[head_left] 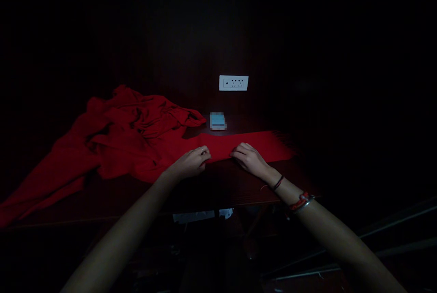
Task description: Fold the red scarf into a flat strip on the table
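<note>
A long red scarf (266, 145) lies across a dark table, its right part flat and narrow with a fringed end. Toward the left the same cloth (136, 133) is bunched into loose folds and trails over the front left edge. My left hand (194, 162), a ring on one finger, is closed at the near edge of the flat strip. A short span to the right, my right hand (251, 159) is closed on that same edge with bent fingers. The fingertips of both hands are partly hidden.
A small pale blue block-like item (217, 121), partly pixelated, sits behind the scarf. Above it a white power socket (234, 83) is set in the dark wall. The table's front edge (239, 204) runs below my hands. Pale objects (194, 216) show dimly beneath it.
</note>
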`<state>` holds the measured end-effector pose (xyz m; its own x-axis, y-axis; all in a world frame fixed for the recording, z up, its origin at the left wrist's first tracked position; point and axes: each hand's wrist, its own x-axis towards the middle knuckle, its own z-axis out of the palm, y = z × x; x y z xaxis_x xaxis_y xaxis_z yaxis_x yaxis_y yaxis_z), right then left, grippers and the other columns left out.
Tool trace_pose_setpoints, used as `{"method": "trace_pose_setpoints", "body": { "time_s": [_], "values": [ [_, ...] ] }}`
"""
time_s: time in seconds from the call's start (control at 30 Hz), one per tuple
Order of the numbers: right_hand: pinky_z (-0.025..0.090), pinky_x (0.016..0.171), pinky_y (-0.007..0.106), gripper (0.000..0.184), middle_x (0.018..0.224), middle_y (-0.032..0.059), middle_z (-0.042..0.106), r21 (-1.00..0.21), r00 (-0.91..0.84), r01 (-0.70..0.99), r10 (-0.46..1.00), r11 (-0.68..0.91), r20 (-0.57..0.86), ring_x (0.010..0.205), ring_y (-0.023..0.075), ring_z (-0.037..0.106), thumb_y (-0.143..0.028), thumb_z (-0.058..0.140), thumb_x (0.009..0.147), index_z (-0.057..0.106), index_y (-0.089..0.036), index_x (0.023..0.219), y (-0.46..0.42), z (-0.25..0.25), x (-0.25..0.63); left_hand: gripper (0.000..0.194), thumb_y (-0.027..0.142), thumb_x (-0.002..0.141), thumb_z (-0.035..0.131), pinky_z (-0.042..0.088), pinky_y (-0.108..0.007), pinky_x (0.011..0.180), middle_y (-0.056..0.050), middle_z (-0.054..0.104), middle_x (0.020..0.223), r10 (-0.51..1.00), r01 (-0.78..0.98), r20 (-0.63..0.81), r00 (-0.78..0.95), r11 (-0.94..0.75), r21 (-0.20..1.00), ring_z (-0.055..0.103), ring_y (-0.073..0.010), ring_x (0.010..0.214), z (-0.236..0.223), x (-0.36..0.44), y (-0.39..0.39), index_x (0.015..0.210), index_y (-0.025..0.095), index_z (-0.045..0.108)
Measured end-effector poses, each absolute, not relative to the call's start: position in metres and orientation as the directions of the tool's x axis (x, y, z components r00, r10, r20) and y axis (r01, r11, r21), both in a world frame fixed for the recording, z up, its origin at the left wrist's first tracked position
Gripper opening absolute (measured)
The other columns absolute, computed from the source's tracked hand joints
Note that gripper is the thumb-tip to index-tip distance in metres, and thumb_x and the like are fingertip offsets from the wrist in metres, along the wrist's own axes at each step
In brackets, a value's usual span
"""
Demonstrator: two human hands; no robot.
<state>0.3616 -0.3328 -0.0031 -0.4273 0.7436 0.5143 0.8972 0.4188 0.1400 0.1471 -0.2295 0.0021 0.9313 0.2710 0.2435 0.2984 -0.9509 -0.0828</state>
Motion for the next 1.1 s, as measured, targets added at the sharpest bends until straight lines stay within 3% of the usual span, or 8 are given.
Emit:
{"method": "trace_pose_setpoints", "body": {
  "time_s": [0.2, 0.33, 0.47, 0.57, 0.73, 0.87, 1.0, 1.1],
  "values": [
    [0.039, 0.080, 0.028, 0.020, 0.096, 0.0074, 0.051, -0.206, -0.432, 0.815, 0.805, 0.542, 0.407, 0.090, 0.0143, 0.048, -0.021, 0.042, 0.082, 0.056, -0.016, 0.095, -0.336, -0.006, 0.365, 0.041, -0.001, 0.070, 0.032, 0.036, -0.027, 0.089, -0.008, 0.047, 0.114, 0.385, 0.408, 0.299, 0.873, -0.913, -0.015, 0.045, -0.0152, 0.104, 0.004, 0.136, -0.213, 0.101, 0.015, 0.053],
    [0.032, 0.093, 0.034, 0.039, 0.122, 0.0090, 0.041, -0.327, -0.335, 0.828, 0.869, 0.456, 0.364, 0.113, 0.0168, 0.037, -0.037, 0.040, 0.083, 0.043, -0.020, 0.118, -0.338, -0.005, 0.367, 0.044, -0.002, 0.069, 0.034, 0.037, -0.029, 0.088, -0.006, 0.056, 0.109, 0.387, 0.386, 0.193, 0.902, -0.921, 0.045, 0.050, -0.0157, 0.098, 0.021, 0.102, -0.203, 0.104, 0.015, 0.056],
    [0.012, 0.096, 0.056, 0.048, 0.135, 0.0034, 0.029, -0.278, -0.222, 0.927, 0.967, 0.250, 0.126, 0.125, 0.0264, 0.017, -0.051, 0.028, 0.084, 0.031, -0.031, 0.128, -0.338, -0.007, 0.372, 0.033, 0.019, 0.071, 0.051, 0.044, -0.026, 0.073, -0.005, 0.062, 0.098, 0.470, 0.480, -0.101, 0.877, -0.869, 0.119, 0.057, -0.0179, 0.085, 0.039, 0.081, -0.204, 0.103, 0.021, 0.058],
    [0.005, 0.089, 0.067, 0.048, 0.138, -0.0025, 0.023, -0.238, -0.126, 0.964, 0.992, 0.121, -0.004, 0.125, 0.0324, 0.009, -0.056, 0.021, 0.083, 0.027, -0.038, 0.127, -0.336, -0.009, 0.381, 0.036, 0.038, 0.079, 0.044, 0.039, -0.025, 0.083, -0.003, 0.056, 0.112, 0.418, 0.428, -0.092, 0.904, -0.881, 0.204, 0.052, -0.0155, 0.098, 0.045, 0.101, -0.208, 0.110, 0.024, 0.053],
    [0.003, 0.090, 0.066, 0.050, 0.139, -0.0047, 0.017, -0.218, -0.019, 0.976, 0.996, -0.001, -0.087, 0.126, 0.0322, 0.005, -0.057, 0.022, 0.081, 0.024, -0.039, 0.128, -0.339, -0.007, 0.413, 0.046, 0.040, 0.085, 0.029, 0.024, -0.038, 0.097, -0.010, 0.030, 0.134, 0.559, 0.540, 0.093, 0.824, -0.824, 0.174, 0.029, -0.0218, 0.121, 0.023, 0.162, -0.196, 0.125, 0.018, 0.037],
    [0.002, 0.091, 0.065, 0.050, 0.138, -0.0045, 0.018, -0.246, -0.046, 0.969, 0.989, 0.011, -0.139, 0.126, 0.0303, 0.003, -0.055, 0.029, 0.081, 0.026, -0.038, 0.128, -0.348, 0.002, 0.435, 0.059, 0.055, 0.082, 0.024, 0.016, -0.053, 0.096, -0.009, 0.013, 0.139, 0.667, 0.670, -0.080, 0.741, -0.726, 0.156, 0.010, -0.0295, 0.126, -0.007, 0.173, -0.177, 0.132, 0.024, 0.020],
    [0.006, 0.094, 0.061, 0.053, 0.138, -0.0029, 0.021, -0.268, -0.076, 0.963, 0.979, 0.023, -0.187, 0.126, 0.0296, 0.006, -0.054, 0.038, 0.078, 0.030, -0.036, 0.127, -0.349, 0.012, 0.439, 0.063, 0.059, 0.079, 0.023, 0.011, -0.051, 0.098, -0.006, 0.012, 0.140, 0.626, 0.630, -0.071, 0.777, -0.767, 0.123, 0.008, -0.0271, 0.127, -0.016, 0.161, -0.171, 0.132, 0.026, 0.018],
    [0.016, 0.094, 0.057, 0.047, 0.131, 0.0042, 0.037, -0.226, -0.060, 0.973, 0.993, 0.034, -0.106, 0.121, 0.0292, 0.026, -0.051, 0.041, 0.078, 0.044, -0.030, 0.120, -0.335, 0.020, 0.433, 0.058, 0.055, 0.082, 0.023, 0.013, -0.048, 0.098, -0.008, 0.018, 0.138, 0.600, 0.597, 0.018, 0.800, -0.798, 0.087, 0.012, -0.0251, 0.126, -0.015, 0.156, -0.175, 0.131, 0.024, 0.023]
  ]
}}
